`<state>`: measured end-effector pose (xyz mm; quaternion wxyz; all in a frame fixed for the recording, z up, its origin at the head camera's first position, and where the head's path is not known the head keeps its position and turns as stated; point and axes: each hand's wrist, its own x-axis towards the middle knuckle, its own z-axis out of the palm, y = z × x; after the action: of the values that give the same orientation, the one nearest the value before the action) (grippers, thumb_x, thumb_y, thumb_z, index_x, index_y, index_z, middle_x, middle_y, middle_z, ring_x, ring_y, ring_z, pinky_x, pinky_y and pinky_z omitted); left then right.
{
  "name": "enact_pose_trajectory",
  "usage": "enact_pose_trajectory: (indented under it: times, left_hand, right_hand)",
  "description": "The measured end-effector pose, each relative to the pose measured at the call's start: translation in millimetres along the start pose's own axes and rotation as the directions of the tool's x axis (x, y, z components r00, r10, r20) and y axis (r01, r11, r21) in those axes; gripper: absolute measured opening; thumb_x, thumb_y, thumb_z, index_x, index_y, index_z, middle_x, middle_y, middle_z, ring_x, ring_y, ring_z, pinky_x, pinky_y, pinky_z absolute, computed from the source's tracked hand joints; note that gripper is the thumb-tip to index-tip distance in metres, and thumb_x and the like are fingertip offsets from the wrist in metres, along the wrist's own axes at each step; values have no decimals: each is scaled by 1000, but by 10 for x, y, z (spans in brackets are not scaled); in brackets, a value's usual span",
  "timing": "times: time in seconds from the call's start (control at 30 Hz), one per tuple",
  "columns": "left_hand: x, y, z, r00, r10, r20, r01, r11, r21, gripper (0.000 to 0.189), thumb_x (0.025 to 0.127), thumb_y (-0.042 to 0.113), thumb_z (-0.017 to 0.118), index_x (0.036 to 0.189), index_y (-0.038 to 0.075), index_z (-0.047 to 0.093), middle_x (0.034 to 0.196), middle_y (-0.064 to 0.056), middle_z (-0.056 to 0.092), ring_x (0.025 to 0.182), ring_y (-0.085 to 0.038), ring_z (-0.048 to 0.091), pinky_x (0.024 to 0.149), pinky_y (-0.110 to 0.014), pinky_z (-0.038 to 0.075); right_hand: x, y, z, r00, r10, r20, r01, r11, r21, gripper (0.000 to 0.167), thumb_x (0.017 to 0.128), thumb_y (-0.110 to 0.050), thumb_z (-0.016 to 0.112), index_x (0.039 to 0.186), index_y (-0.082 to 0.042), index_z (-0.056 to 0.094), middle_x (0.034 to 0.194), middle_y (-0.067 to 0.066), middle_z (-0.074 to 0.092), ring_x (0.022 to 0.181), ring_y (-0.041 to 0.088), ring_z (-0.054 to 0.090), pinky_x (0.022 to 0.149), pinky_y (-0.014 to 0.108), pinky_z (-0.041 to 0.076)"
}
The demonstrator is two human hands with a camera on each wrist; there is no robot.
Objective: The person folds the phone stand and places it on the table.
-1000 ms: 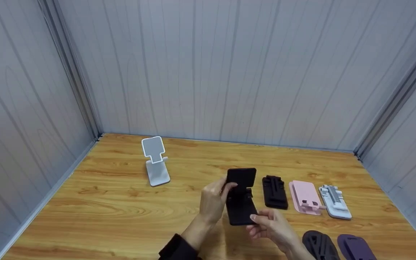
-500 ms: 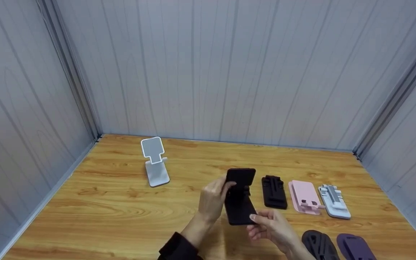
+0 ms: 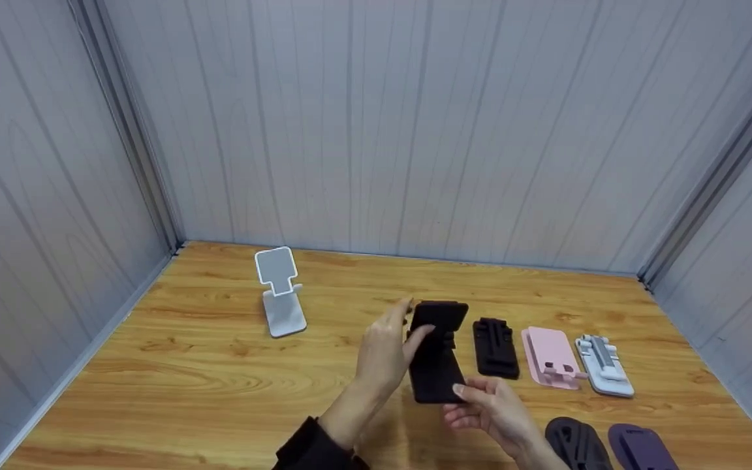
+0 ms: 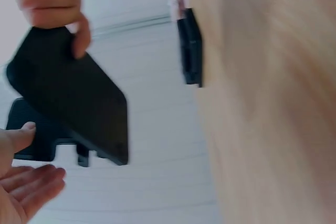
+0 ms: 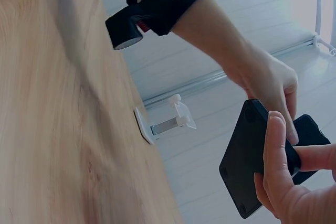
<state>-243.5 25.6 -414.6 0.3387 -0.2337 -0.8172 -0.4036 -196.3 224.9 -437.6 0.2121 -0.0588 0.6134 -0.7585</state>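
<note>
A black folding phone stand point(image 3: 437, 382), unfolded, is up off the table in front of me. My right hand point(image 3: 499, 412) pinches the near edge of its base, thumb on top and fingers beneath. My left hand point(image 3: 381, 356) is at the upper plate's left side, thumb against the plate. In the left wrist view the fingers point(image 4: 39, 190) of that hand reach out straight, apart from the plate. The right wrist view shows the flat underside of the stand's base point(image 5: 242, 158) beside my right hand's fingers.
Right of the hands lie a folded black phone stand point(image 3: 496, 349), a pink one point(image 3: 551, 352) and a white one point(image 3: 604, 365). Nearer me are a dark rounded one point(image 3: 577, 444) and a purple one point(image 3: 642, 447). An unfolded white stand point(image 3: 284, 314) stands back left. Panel walls point(image 3: 376, 130) enclose the table.
My left hand's fingers have loosened and straightened from their grip on the upper plate, the thumb staying on it. The stand has shifted slightly; my right hand keeps its pinch.
</note>
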Motion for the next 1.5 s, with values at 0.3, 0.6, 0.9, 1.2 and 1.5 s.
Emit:
enact_pose_trajectory:
  times: [0.3, 0.6, 0.9, 1.2, 1.5]
  left_hand:
    - [125, 206, -133, 995, 94, -33, -93, 995, 30, 24, 101, 0, 73, 125, -3, 74, 111, -16, 76, 94, -30, 78, 80, -37, 68]
    - [100, 212, -91, 987, 149, -61, -141, 983, 117, 24, 92, -20, 70, 111, -6, 76, 103, -16, 74, 89, -32, 78, 78, -34, 68]
    - [28, 197, -27, 947, 277, -161, -243, 949, 202, 32, 79, -26, 76, 101, -3, 76, 95, -11, 70, 82, -25, 75, 75, -30, 67]
    - [-71, 179, 11, 900, 367, -235, -312, 919, 240, 41, 67, -29, 79, 98, -2, 77, 92, -9, 69, 79, -21, 71, 72, -26, 65]
    - [-168, 196, 35, 872, 415, -261, -348, 899, 266, 43, 61, -28, 83, 95, -2, 77, 89, -7, 68, 77, -18, 69, 73, -22, 63]
  right_hand:
    - [-15, -2, 1, 1000, -1, -15, 1, 1000, 1, 19, 110, -1, 47, 111, -4, 66, 82, -1, 79, 74, 7, 78, 73, 22, 67]
    - [3, 20, 18, 1000, -3, -19, 3, 1000, 16, 21, 111, 0, 46, 115, 0, 66, 83, 0, 79, 74, 8, 78, 74, 23, 67]
    - [4, 41, 15, 999, -11, -45, 11, 1000, -7, 21, 109, 0, 48, 117, 2, 67, 81, -1, 78, 74, 9, 79, 73, 23, 67]
    - [4, 33, 15, 998, -10, -65, 9, 1000, -16, 20, 108, -1, 50, 120, 6, 65, 80, 0, 78, 73, 9, 79, 72, 24, 68]
    - [-4, 34, 15, 996, -23, -81, 21, 1000, -23, 23, 108, 0, 50, 122, 8, 65, 81, 1, 79, 73, 10, 79, 72, 24, 68]
